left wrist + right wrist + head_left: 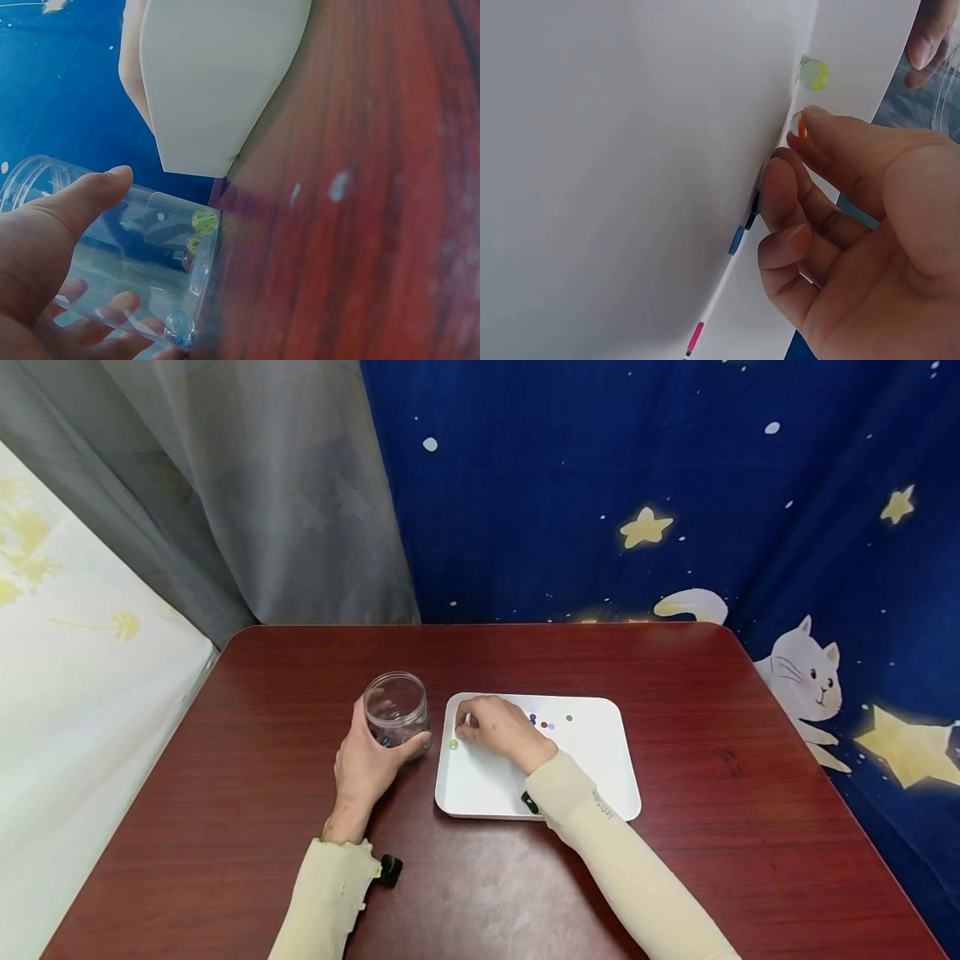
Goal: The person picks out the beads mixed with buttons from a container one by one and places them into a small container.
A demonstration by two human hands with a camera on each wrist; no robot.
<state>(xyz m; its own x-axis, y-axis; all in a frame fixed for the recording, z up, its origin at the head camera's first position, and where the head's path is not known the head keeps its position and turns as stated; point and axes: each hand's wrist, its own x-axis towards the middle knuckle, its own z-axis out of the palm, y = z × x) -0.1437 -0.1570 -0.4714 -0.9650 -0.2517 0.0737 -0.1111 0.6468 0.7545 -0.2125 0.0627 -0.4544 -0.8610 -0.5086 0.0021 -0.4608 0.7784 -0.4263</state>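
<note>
My left hand (366,768) grips a clear, open-topped jar (396,700) from its left side, thumb across the front. Several glass marbles lie at the jar's bottom, among them a yellow-green marble (204,222) and a blue marble (179,324). Over the left part of a white tray (581,772), my right hand (498,727) pinches a clear marble with orange in it (798,126) between thumb and fingertip. Just beside those fingers, at the tray's left edge, rests another yellow-green marble (453,744).
Small flat discs lie toward the tray's back: dark blue, a red disc (544,724), light blue, and a green disc (569,718). Tray and jar stand side by side on a reddish-brown table (225,777). Curtains (525,485) hang behind the table.
</note>
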